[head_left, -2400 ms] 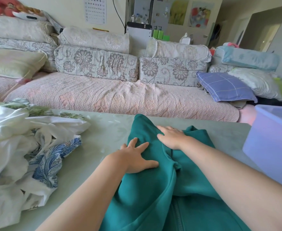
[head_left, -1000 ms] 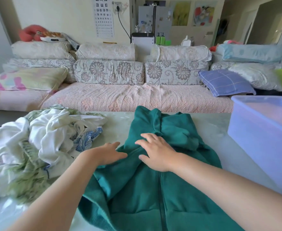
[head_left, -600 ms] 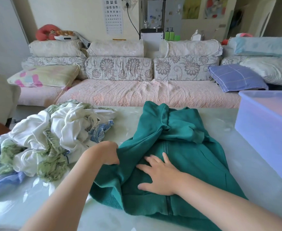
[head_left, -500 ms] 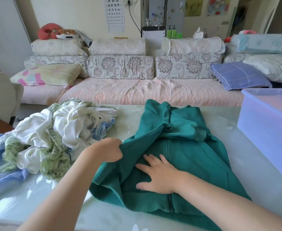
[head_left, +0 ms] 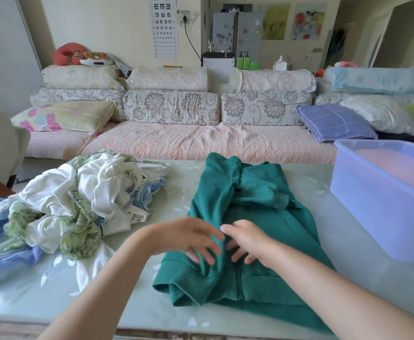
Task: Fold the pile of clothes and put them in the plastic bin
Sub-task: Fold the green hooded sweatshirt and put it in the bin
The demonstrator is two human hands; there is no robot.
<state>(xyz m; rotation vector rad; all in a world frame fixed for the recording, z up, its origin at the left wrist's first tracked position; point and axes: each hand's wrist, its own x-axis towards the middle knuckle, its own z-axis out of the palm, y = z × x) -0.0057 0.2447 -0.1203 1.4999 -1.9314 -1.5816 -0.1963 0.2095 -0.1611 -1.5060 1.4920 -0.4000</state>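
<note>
Your left hand (head_left: 188,238) and right hand (head_left: 248,241) rest side by side on the green hoodie (head_left: 257,204) at the middle of the counter (head_left: 127,303), fingers (head_left: 208,256) spread, pinching nothing. The rumpled pile of clothes (head_left: 83,200) lies just left; the plastic bin (head_left: 384,202) stands right, apart. A sofa (head_left: 201,143) runs behind.

Matt knit-cloth green hoodie (head_left: 257,217); translucent plastic bin (head_left: 382,204); glossy table (head_left: 137,298).

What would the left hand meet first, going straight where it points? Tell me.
Probably the right hand, fingertips almost meeting over the green hooded jacket; depth unclear, so fabric could come first.
</note>
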